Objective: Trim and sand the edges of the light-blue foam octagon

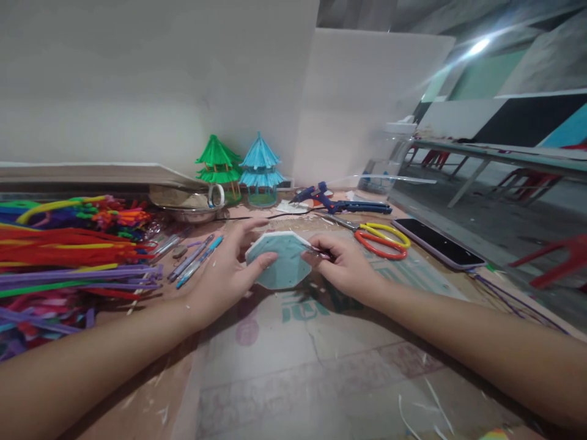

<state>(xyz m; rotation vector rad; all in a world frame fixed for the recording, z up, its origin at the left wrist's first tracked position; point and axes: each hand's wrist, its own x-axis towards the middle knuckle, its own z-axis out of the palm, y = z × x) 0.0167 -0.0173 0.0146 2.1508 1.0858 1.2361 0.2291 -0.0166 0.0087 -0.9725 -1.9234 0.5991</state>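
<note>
A light blue many-sided disc [285, 269] with a pale rim is tilted up above the middle of the worktop. My left hand [238, 260] grips its left side, the thumb lying across the face and the fingers behind. At the disc's right edge, my right hand [339, 263] is closed in a pinch with the thumb touching the disc. A small dark, shiny thing [322, 252] shows between those fingers; its kind is unclear. Just beyond the right hand lie scissors [380, 239] with yellow and orange handles.
Coloured pipe cleaners [68, 244] fill the left side, with pens [199, 261] nearby. Behind stand a green pagoda model [217, 165], a blue pagoda model [260, 168], a metal bowl [190, 211] and a blue glue gun [316, 194]. A phone [440, 243] lies right.
</note>
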